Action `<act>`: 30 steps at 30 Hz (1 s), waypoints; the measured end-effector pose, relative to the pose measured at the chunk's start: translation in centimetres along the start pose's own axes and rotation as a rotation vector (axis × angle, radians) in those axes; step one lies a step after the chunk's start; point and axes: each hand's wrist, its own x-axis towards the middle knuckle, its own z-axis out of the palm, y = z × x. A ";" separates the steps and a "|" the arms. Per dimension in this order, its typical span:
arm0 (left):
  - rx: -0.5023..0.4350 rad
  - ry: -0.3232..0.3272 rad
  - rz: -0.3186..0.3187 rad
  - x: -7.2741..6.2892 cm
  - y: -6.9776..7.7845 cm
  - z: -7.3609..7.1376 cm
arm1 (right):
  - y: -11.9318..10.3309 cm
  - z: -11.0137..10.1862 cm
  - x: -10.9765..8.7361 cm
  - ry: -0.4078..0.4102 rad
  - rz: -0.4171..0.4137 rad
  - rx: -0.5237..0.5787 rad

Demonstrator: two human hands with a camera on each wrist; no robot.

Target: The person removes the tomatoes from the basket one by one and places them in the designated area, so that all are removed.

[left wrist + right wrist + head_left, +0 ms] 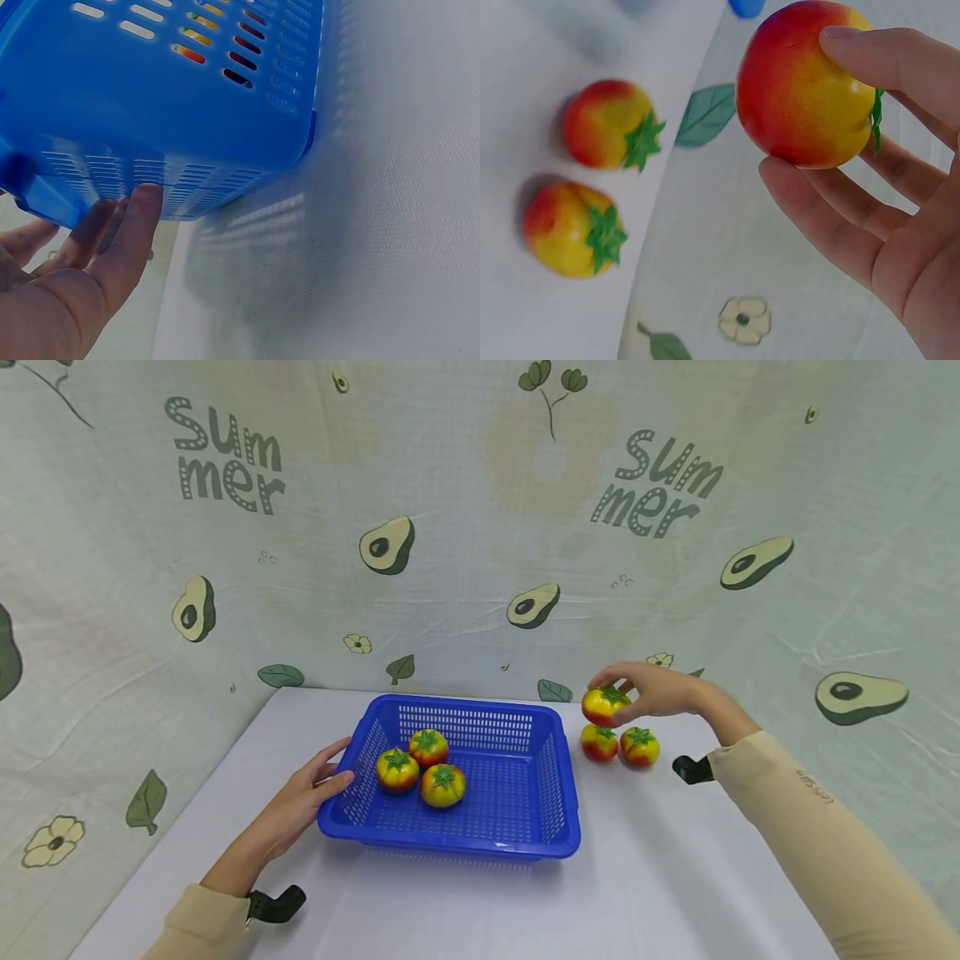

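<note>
My right hand (651, 687) pinches a red-and-yellow tomato (806, 86) with a green calyx between thumb and fingers, held up over the table right of the basket. Just below it on the table are two similar tomatoes, one on the left (598, 743) and one on the right (639, 747). At the left side of the blue plastic basket (450, 842), my left hand (303, 797) holds the rim; the left wrist view shows its fingers (139, 225) against the slotted wall. Inside the basket, toward its left, three tomatoes (442, 786) sit close together.
A white cloth covers the table (637, 877). Behind it and at the sides hangs a pale curtain (465, 460) printed with avocados, leaves and lettering. Black straps with small dark devices (277, 904) are worn on both wrists.
</note>
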 end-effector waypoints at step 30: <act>-0.013 -0.013 0.012 0.0 -0.1 -0.1 | 13.7 0.9 -7.7 0.050 0.275 0.107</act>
